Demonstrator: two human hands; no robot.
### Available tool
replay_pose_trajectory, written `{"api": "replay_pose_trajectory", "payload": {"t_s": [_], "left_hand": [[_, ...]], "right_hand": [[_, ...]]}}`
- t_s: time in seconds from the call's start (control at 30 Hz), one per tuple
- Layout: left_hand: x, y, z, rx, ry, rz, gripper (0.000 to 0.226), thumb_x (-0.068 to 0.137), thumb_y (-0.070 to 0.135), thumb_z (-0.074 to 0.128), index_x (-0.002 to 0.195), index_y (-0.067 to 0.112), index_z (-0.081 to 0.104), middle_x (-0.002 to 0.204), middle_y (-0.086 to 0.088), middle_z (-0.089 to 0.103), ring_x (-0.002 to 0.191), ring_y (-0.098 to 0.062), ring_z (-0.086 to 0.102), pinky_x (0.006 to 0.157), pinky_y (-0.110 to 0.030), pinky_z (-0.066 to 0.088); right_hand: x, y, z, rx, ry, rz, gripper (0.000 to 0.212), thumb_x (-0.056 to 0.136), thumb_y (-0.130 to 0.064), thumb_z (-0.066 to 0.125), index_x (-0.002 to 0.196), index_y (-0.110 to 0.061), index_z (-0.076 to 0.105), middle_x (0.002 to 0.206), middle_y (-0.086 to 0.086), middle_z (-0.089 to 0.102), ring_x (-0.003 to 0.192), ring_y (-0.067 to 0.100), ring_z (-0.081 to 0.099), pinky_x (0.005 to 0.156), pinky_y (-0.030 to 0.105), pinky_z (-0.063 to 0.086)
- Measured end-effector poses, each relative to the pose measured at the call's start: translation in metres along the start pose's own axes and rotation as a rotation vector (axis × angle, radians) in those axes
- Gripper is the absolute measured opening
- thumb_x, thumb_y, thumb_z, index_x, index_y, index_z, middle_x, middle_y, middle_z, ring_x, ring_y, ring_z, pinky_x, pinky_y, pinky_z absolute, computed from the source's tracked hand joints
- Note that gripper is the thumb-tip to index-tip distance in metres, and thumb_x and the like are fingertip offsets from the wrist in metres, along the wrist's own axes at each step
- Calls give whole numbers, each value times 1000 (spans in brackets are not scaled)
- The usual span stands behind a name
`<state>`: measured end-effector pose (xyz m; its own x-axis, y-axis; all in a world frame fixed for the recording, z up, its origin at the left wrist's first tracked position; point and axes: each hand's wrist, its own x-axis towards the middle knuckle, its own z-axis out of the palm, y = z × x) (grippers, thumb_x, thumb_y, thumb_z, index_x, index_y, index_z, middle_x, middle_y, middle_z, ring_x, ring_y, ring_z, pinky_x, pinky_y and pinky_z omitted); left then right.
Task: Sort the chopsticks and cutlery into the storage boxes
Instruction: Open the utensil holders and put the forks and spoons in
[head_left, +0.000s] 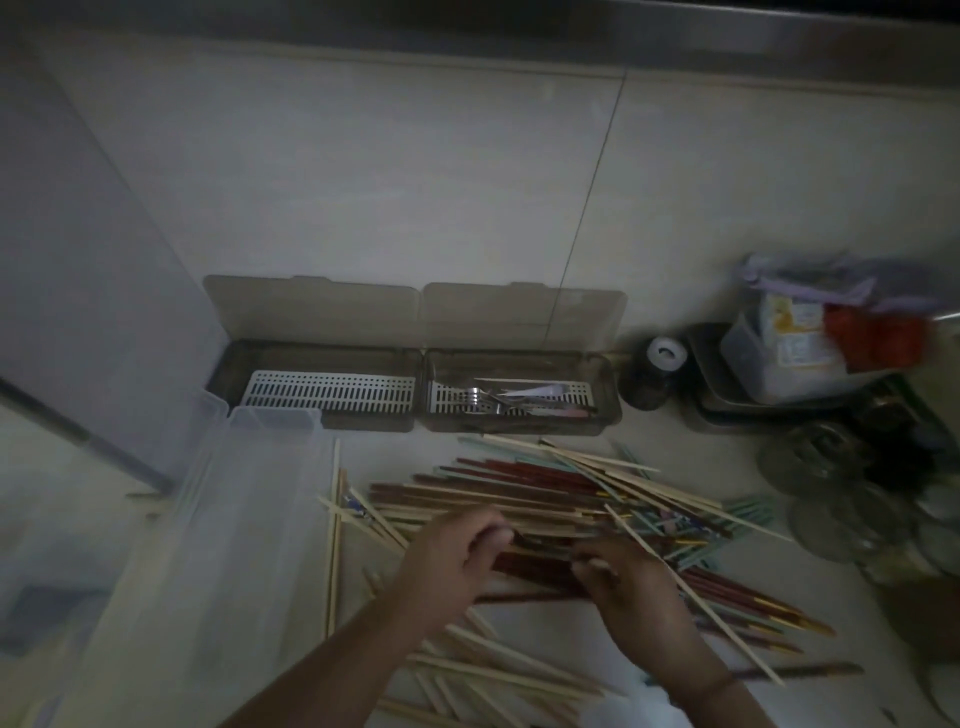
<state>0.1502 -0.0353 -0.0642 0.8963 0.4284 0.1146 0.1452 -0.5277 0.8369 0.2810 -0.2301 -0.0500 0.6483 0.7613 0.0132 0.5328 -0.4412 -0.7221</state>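
Observation:
A big loose pile of chopsticks (561, 499) in brown, pale wood and teal covers the counter in front of me. My left hand (452, 561) and my right hand (631, 587) both rest on the pile, fingers curled around a bundle of dark red-brown chopsticks (535, 564) held between them. Against the wall stand two smoky storage boxes with lids up: the left box (317, 395) holds only a white slotted tray, the right box (519, 397) holds forks and other cutlery (488, 397).
A tall clear plastic container (208, 545) lies at my left. At the right are a dark jar with a white lid (657, 371), a tray with packets (810, 358) and glass lids (841, 499). The scene is dim.

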Motion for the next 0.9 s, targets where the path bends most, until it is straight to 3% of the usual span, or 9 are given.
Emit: {"api": "replay_pose_trajectory", "payload": {"t_s": [0.07,0.13,0.17,0.23,0.33,0.47,0.67,0.77,0.9], "left_hand": [[16,0,-10,-81,57,-72,19,93,43,54,92,27,65,78,13,64,71,-3,60,62,-26,46],[32,3,-19,-83,106,-98,19,92,45,53,101,32,63,92,17,65,84,0,60,70,-23,47],[39,2,-23,13,150,-99,26,92,49,51,111,34,60,106,17,64,96,1,58,78,-23,47],[52,-4,-30,369,193,-126,47,92,53,45,131,29,51,135,7,51,125,-14,44,99,-36,41],[60,-14,-36,692,22,-258,67,92,57,41,149,28,23,159,5,17,146,-22,7,116,-50,11],[58,-21,-34,754,-107,-309,75,91,56,40,153,29,7,162,9,-3,147,-21,-11,114,-57,-2],[61,-17,-38,751,-129,-326,76,91,50,45,153,29,6,161,10,-1,148,-20,-9,112,-60,-5],[63,-16,-39,775,-151,-325,76,90,50,45,153,29,6,161,10,-1,148,-20,-7,111,-62,-7],[59,-15,-35,764,-162,-328,78,91,50,44,153,27,3,161,8,-7,147,-22,-14,112,-60,-5]], "right_hand": [[19,2,-6,53,24,34,26,87,-24,68,86,-50,64,91,-37,63,87,-6,62,72,4,43],[46,3,-15,63,60,39,25,90,-22,64,82,-46,62,86,-25,66,84,-3,62,71,9,44],[63,2,-20,36,113,28,25,91,-19,62,82,-41,61,84,-20,65,83,-2,61,70,11,42],[98,-2,-31,-116,252,-8,16,92,-17,54,84,-28,63,83,-9,61,82,12,59,72,21,39],[147,-4,-37,-437,297,-10,32,88,-27,40,93,-10,66,98,13,59,92,37,51,79,37,36],[186,1,-17,-577,120,63,22,90,-24,50,106,-17,64,121,10,52,113,33,36,92,45,31],[198,15,9,-730,-161,114,32,91,-40,38,115,-33,57,131,2,43,127,30,25,106,61,12],[192,21,5,-703,-149,159,38,95,-47,29,117,-34,57,132,2,47,127,29,27,107,58,15],[169,21,-20,-541,53,-26,22,94,-34,53,103,-22,69,112,5,63,119,32,43,103,45,30]]}}
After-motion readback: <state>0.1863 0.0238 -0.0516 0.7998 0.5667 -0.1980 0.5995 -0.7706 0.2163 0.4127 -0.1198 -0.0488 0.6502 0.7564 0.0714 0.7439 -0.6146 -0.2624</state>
